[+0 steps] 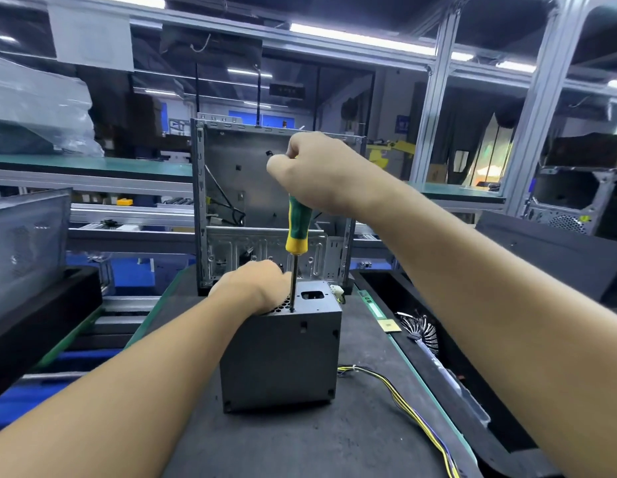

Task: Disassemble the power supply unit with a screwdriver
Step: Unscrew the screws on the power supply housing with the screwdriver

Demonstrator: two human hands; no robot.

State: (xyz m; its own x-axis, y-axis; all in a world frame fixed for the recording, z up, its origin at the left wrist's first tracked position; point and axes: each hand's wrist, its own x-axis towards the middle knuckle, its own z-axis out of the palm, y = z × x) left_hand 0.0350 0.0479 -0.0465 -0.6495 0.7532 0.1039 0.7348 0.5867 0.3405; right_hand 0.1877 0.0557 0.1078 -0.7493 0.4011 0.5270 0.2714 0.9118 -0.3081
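Observation:
A dark grey power supply unit [282, 360] stands on end on the black mat in the middle of the bench. My left hand [251, 288] rests on its top face over the fan grille, fingers curled over the far edge. My right hand [317, 174] grips the top of a green and yellow screwdriver [297, 232], held upright. The screwdriver's tip sits at a point on the unit's top face, just right of my left hand. Yellow and black cables [403, 401] trail from the unit to the right.
An open, stripped computer case [227, 188] stands upright just behind the unit. A cooler fan [420, 331] and a small chip [390, 326] lie to the right. Another case [24, 243] is at the left, and a dark panel [555, 257] at the right.

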